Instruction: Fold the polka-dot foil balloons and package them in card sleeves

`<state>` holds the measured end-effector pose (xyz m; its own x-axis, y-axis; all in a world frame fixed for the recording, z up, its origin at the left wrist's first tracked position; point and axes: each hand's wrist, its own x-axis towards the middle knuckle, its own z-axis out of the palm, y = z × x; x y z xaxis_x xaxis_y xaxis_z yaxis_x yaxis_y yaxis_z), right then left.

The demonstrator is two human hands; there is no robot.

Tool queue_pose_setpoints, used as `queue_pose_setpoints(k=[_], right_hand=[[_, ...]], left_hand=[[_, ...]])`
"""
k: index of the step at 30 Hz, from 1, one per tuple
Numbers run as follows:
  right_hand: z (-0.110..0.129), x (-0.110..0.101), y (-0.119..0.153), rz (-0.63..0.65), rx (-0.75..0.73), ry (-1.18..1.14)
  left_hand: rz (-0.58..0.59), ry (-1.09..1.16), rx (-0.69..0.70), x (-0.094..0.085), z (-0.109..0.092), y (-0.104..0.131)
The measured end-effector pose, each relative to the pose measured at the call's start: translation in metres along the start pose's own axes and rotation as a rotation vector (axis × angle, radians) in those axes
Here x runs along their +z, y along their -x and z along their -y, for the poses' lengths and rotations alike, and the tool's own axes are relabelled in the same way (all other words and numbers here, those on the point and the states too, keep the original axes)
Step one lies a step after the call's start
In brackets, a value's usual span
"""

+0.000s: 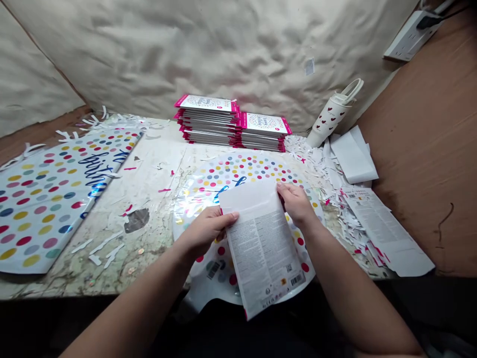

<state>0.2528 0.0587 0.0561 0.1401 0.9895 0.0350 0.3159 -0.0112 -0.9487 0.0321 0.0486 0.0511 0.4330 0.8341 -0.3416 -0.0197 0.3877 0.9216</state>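
Both my hands hold a printed paper packet (263, 248), its text and barcode side facing me, tilted above the table's front edge. My left hand (212, 226) pinches its left edge, thumb on top. At the upper right corner my right hand (296, 201) grips it between thumb and fingers. Beneath the packet lies a round foil balloon (253, 166) with coloured dots and blue lettering, partly hidden by the packet and my hands. What the packet contains, if anything, does not show.
Stacked packets with pink edges (212, 124) stand at the back. A folded dotted foil balloon (44, 199) lies at left. On the right are a tumbler with hearts (330, 119), shredded paper strips (348, 223), another printed packet (387, 233) and a power strip (412, 37) on the wall.
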Motion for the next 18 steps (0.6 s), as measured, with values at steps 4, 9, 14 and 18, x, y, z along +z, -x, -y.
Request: queue_pose_setpoints(k=[4,9,14,18], right_hand=[[-0.006,0.019,0.023,-0.009,-0.411,0.459],[0.000,0.041,0.053,0.190,-0.571,0.592],[0.003,0.043,0.053,0.201,-0.579,0.717],[0.004,0.034,0.048,0.187,-0.504,0.588]], left_hand=[[-0.111,0.087,-0.123,0.010,0.026,0.003],[-0.126,0.024,-0.112,0.020,0.028,0.011],[-0.072,-0.049,-0.063,0.021,0.026,0.017],[-0.064,-0.058,-0.092,0.021,0.024,0.020]])
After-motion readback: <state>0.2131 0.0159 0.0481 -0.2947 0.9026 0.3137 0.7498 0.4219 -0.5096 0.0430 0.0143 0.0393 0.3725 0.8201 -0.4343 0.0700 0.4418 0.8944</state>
